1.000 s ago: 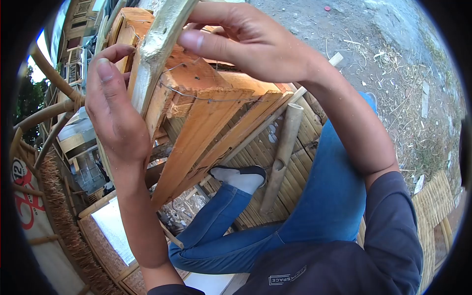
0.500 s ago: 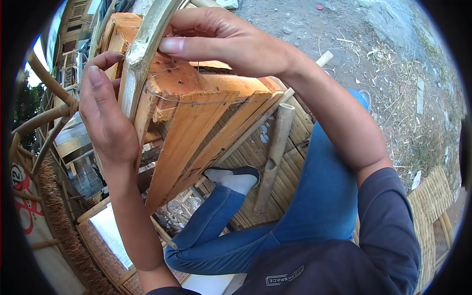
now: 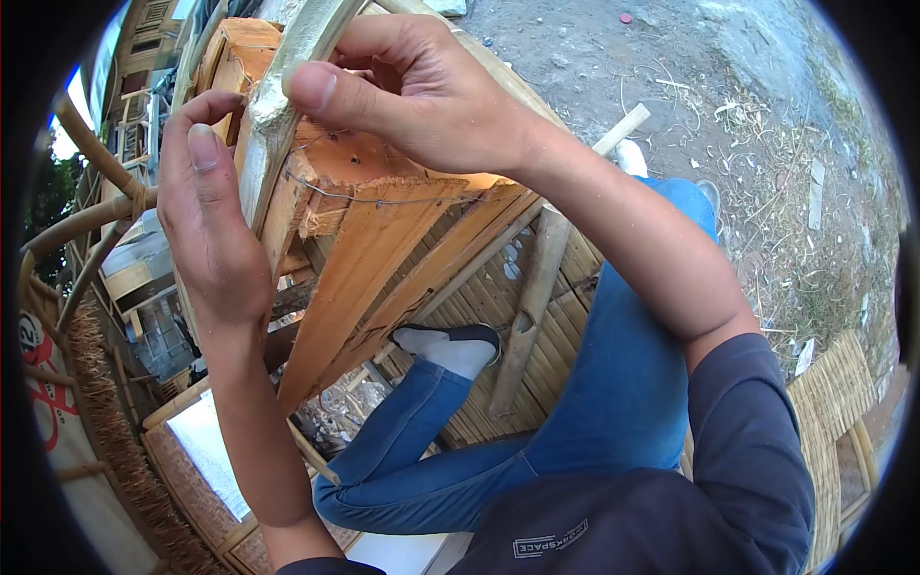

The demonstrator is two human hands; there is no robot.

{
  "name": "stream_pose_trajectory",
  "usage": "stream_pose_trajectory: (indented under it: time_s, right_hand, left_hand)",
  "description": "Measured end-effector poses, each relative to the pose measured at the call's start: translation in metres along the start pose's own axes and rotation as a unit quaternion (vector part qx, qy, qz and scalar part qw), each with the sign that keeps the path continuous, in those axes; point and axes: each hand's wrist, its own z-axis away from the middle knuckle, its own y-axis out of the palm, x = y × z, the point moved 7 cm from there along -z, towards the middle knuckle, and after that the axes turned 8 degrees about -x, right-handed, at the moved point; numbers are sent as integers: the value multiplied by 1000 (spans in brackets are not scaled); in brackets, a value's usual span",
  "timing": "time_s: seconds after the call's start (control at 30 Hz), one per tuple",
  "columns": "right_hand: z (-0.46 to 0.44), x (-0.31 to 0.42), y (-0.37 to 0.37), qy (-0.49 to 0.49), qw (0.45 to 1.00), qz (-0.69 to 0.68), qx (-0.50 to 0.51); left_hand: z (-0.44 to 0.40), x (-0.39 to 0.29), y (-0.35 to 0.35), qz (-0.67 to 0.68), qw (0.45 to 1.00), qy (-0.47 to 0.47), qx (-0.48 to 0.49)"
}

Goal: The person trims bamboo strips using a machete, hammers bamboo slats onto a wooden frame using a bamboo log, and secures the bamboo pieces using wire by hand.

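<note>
A pale, rough pole (image 3: pixel 274 105) slants upward in front of an orange-brown wooden frame (image 3: pixel 359 158) bound with thin wire (image 3: pixel 383 201). My left hand (image 3: pixel 211 206) is beside the pole's left side, its thumb raised and apart from the bent index finger, whose tip is near the pole's edge. Its other fingers are mostly hidden. From the right, my right hand (image 3: pixel 412 96) grips the pole near its knot, the thumb pressed on the front and the other fingers curled behind, partly hidden.
Below the frame lies a slatted bamboo platform (image 3: pixel 479 388) with a hollow bamboo piece (image 3: pixel 532 316) on it. My bent legs in jeans (image 3: pixel 613 374) are beneath my arms. Wood shavings (image 3: pixel 757 125) litter the ground at right. A woven panel (image 3: pixel 834 393) is at lower right.
The pole and frame appear further left in the view than at first. My right hand has shifted left, and its thumb now overlaps the pole's front near the knot. My left hand keeps a similar pose.
</note>
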Motion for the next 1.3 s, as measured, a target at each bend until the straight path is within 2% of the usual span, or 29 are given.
stream_pose_trajectory:
  time_s: [0.1, 0.2, 0.4, 0.43, 0.53, 0.63, 0.87, 0.9, 1.03, 1.1, 1.2, 1.3]
  right_hand:
    - [2, -4, 2, 22, 1000, 14, 2]
    - [3, -3, 3, 41, 998, -42, -16]
    - [6, -7, 1, 35, 999, -8, -36]
    - [8, -7, 0, 30, 999, -11, -42]
    - [8, -6, 1, 42, 997, -24, -59]
    - [9, -5, -3, 29, 999, 10, -44]
    - [15, -2, -2, 74, 995, -21, -58]
    - [14, -1, -2, 61, 998, 26, -22]
    - [18, -2, -2, 75, 997, 18, -10]
    - [15, -1, -2, 45, 999, 28, 12]
    - [14, 8, -8, -36, 988, 142, 38]
    - [7, 16, -18, -44, 967, 234, 94]
  left_hand:
    - [-1, 0, 0, 5, 1000, 11, -6]
    - [0, 1, -1, 3, 1000, 4, -8]
    - [3, 5, -4, 19, 999, -30, -2]
    - [1, 1, -5, 3, 999, 38, -5]
    - [1, -1, -5, 5, 999, 22, -26]
    - [0, -1, -5, -2, 999, 38, -27]
    - [-1, 0, -7, -19, 997, 67, -30]
    - [-1, 0, -6, -17, 997, 70, -28]
    - [-2, 1, -6, -15, 998, 61, -31]
    - [-2, 2, -6, -16, 998, 59, -27]
    - [-2, 4, -6, -9, 998, 53, -30]
    - [-2, 5, -5, -13, 999, 44, -19]
